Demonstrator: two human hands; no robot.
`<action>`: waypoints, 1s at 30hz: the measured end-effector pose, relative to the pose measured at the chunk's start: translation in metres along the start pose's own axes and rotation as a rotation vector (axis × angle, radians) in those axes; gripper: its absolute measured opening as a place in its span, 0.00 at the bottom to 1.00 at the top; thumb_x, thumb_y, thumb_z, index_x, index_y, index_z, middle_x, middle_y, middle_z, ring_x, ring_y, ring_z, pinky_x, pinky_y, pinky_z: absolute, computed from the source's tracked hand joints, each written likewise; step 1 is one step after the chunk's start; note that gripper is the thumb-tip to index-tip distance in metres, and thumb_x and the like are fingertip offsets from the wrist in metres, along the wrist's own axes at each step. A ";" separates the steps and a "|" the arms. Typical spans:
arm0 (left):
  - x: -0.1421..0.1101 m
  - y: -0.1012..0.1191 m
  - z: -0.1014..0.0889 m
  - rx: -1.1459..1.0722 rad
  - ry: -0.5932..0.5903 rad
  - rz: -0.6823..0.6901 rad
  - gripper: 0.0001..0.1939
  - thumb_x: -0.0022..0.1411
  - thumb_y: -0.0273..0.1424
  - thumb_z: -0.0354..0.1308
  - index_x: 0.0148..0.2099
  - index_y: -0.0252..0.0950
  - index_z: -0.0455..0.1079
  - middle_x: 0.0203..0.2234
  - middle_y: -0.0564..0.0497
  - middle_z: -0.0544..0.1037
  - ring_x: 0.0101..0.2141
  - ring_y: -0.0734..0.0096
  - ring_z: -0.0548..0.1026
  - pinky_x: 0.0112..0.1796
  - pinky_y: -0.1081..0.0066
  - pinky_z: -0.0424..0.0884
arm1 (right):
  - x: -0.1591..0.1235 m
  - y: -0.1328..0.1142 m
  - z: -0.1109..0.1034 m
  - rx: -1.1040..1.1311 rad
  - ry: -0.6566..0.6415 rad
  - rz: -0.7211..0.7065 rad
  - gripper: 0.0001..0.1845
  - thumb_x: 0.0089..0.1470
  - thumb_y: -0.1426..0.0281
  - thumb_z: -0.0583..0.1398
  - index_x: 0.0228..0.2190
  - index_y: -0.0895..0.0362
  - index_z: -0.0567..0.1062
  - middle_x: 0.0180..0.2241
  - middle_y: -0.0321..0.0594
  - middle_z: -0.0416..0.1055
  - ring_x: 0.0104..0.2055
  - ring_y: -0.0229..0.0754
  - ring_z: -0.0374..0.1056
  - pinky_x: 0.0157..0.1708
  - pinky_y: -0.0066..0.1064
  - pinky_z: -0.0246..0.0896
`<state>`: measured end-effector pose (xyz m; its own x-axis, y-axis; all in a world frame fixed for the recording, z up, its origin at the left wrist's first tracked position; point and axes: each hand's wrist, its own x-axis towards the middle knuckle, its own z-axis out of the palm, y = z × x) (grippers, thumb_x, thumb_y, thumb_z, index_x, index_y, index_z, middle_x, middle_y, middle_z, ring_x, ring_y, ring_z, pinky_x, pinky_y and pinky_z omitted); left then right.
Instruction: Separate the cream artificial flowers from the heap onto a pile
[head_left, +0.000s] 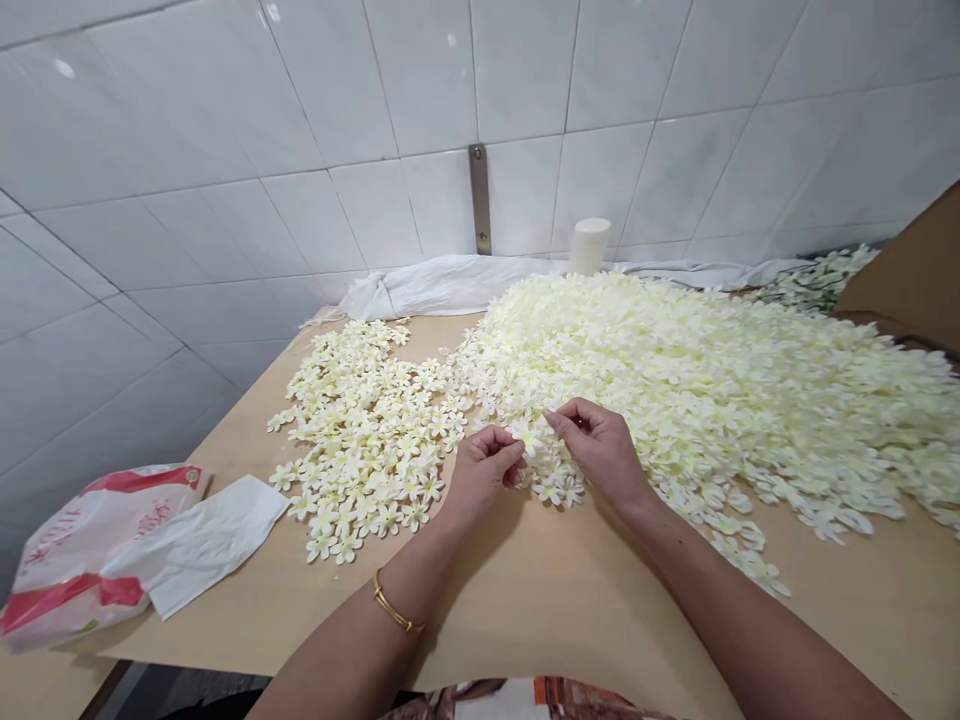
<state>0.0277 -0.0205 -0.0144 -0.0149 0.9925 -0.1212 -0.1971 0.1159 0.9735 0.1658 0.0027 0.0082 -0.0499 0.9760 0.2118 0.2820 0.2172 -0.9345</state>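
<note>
Between the thumb and fingers of my left hand (491, 460) is a white artificial flower (526, 436) with a pale yellow centre. My right hand (600, 448) is just right of that flower, its thumb and index finger pinched together. Whatever those fingertips hold, if anything, is too small to make out. Behind and beside my right hand spreads a large heap of white artificial flowers (675, 370). Left of my left hand lies a flatter spread of similar flowers with yellow centres (375, 420). Both hands are above the wooden table.
The light wooden table (540, 600) meets a tiled wall. A white container (590, 245) stands behind the heap, beside a white cloth (435, 285). At the left edge are a red-and-white tissue pack (82, 560) and a white tissue (206, 545). A cardboard box (911, 270) is at right.
</note>
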 end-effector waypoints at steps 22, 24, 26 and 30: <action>-0.006 0.005 0.003 0.063 -0.077 0.069 0.10 0.48 0.34 0.59 0.25 0.34 0.64 0.16 0.56 0.68 0.16 0.80 0.64 0.20 0.77 0.61 | -0.005 0.006 0.011 0.051 -0.251 0.117 0.18 0.49 0.59 0.54 0.16 0.57 0.60 0.14 0.29 0.53 0.18 0.31 0.48 0.18 0.25 0.44; -0.005 0.004 0.003 0.035 -0.105 0.053 0.11 0.48 0.35 0.60 0.25 0.33 0.64 0.16 0.55 0.69 0.16 0.80 0.65 0.19 0.76 0.62 | -0.005 0.006 0.012 0.023 -0.251 0.113 0.20 0.50 0.58 0.52 0.15 0.57 0.59 0.14 0.30 0.53 0.17 0.32 0.50 0.18 0.26 0.45; -0.005 0.004 0.003 0.022 -0.133 0.056 0.11 0.47 0.35 0.60 0.24 0.33 0.64 0.15 0.55 0.69 0.16 0.79 0.65 0.20 0.76 0.63 | -0.005 0.008 0.013 0.038 -0.270 0.114 0.22 0.51 0.56 0.51 0.15 0.57 0.59 0.13 0.31 0.54 0.17 0.32 0.51 0.18 0.26 0.46; -0.005 0.003 0.002 0.027 -0.142 0.060 0.10 0.47 0.34 0.60 0.24 0.33 0.64 0.15 0.54 0.70 0.16 0.80 0.65 0.20 0.76 0.62 | -0.004 0.010 0.012 0.059 -0.202 0.126 0.23 0.50 0.54 0.51 0.14 0.56 0.57 0.12 0.30 0.51 0.16 0.32 0.48 0.17 0.26 0.44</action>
<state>0.0292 -0.0248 -0.0105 0.1129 0.9930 -0.0358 -0.1734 0.0552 0.9833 0.1576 0.0010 -0.0051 -0.2102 0.9770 0.0370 0.2420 0.0886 -0.9662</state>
